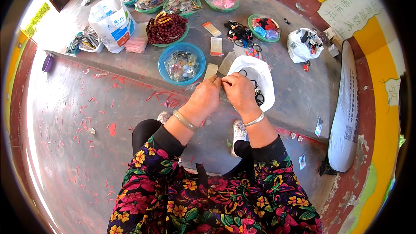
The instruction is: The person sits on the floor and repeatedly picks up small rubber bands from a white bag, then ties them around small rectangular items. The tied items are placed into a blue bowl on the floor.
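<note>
My left hand and my right hand meet at the fingertips in front of me. Both are closed in a pinch, and whatever lies between the fingers is too small to make out. Just right of my right hand is a white plastic bag, its mouth wide, with black ring-shaped bands inside. Beyond my left hand stands a blue plastic basin holding small clear packets. Small flat boxes lie on the raised ledge past my fingertips.
Dark red bead strings fill a green basin. Several basins of packets stand farther back. A white bag is at left, another white bag at right. A long wrapped roll leans by the right wall. Red scraps litter the floor.
</note>
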The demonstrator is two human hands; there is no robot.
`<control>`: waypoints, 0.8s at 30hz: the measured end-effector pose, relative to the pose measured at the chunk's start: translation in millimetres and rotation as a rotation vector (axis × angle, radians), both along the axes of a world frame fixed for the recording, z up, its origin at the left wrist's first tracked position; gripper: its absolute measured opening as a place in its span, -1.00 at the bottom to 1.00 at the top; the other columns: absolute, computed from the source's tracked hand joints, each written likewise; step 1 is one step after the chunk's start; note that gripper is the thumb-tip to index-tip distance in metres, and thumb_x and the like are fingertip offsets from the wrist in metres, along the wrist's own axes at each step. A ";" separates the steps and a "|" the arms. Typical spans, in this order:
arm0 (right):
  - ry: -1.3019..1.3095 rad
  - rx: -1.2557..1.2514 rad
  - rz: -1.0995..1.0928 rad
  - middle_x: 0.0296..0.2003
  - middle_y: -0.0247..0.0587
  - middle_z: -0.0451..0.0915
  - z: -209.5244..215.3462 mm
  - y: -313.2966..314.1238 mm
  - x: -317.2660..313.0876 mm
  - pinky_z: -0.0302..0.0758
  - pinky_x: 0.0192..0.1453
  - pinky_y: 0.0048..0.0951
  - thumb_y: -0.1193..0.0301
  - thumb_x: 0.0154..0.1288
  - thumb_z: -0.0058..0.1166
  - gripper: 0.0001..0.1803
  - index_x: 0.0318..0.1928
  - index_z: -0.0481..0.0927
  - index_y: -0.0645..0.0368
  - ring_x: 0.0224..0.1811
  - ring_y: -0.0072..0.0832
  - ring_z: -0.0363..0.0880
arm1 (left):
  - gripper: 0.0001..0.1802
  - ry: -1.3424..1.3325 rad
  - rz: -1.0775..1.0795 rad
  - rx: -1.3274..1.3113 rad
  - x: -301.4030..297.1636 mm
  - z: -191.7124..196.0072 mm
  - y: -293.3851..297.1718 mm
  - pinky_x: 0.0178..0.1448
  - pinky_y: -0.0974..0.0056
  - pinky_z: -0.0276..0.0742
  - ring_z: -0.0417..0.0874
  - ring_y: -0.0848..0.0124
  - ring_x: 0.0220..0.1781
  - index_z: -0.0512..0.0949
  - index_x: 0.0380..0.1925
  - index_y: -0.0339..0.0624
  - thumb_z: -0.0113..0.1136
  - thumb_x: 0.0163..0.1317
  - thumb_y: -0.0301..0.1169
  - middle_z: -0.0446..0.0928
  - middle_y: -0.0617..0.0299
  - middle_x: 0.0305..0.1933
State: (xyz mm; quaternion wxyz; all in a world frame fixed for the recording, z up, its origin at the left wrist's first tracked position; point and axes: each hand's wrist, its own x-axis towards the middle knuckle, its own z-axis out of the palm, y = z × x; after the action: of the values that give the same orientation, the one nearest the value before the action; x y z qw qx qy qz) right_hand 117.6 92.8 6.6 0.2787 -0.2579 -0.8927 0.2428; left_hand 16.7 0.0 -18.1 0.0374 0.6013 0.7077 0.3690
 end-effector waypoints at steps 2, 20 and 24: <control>0.000 0.003 0.005 -0.55 -0.14 0.51 0.8 -0.4 0.2 0.42 -0.35 -0.20 0.44 0.01 0.03 -0.88 -0.53 0.60 0.19 -0.43 -0.16 0.50 | -0.70 0.020 0.006 -0.004 0.0 -2.1 0.3 -0.05 0.12 0.47 0.52 -0.01 -0.11 0.43 -0.22 -0.42 -0.05 -0.02 -0.59 0.46 -0.13 -0.17; -0.041 -0.052 -0.009 -0.53 -0.13 0.53 -1.8 3.4 2.4 0.44 -0.34 -0.24 0.43 -0.03 0.07 -0.89 -0.53 0.58 0.21 -0.42 -0.15 0.52 | -0.71 -0.033 -0.033 -0.060 1.0 -1.7 -1.1 -0.01 0.11 0.45 0.50 -0.01 -0.05 0.44 -0.21 -0.41 -0.05 -0.01 -0.61 0.46 -0.12 -0.11; -0.017 -0.193 -0.036 -0.48 -0.15 0.57 3.9 5.3 4.2 0.47 -0.32 -0.30 0.42 -0.04 0.09 -0.88 -0.50 0.62 0.20 -0.41 -0.19 0.56 | -0.70 -0.223 -0.057 -0.069 0.3 7.6 -0.9 -0.03 0.11 0.45 0.50 -0.02 -0.05 0.46 -0.18 -0.36 -0.05 0.03 -0.66 0.48 -0.12 -0.09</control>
State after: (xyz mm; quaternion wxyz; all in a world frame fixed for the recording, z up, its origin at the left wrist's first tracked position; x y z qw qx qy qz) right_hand 121.9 98.1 10.5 0.2491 -0.3017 -0.8627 0.3205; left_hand 16.9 -0.9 -10.4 0.1469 0.5747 0.6940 0.4080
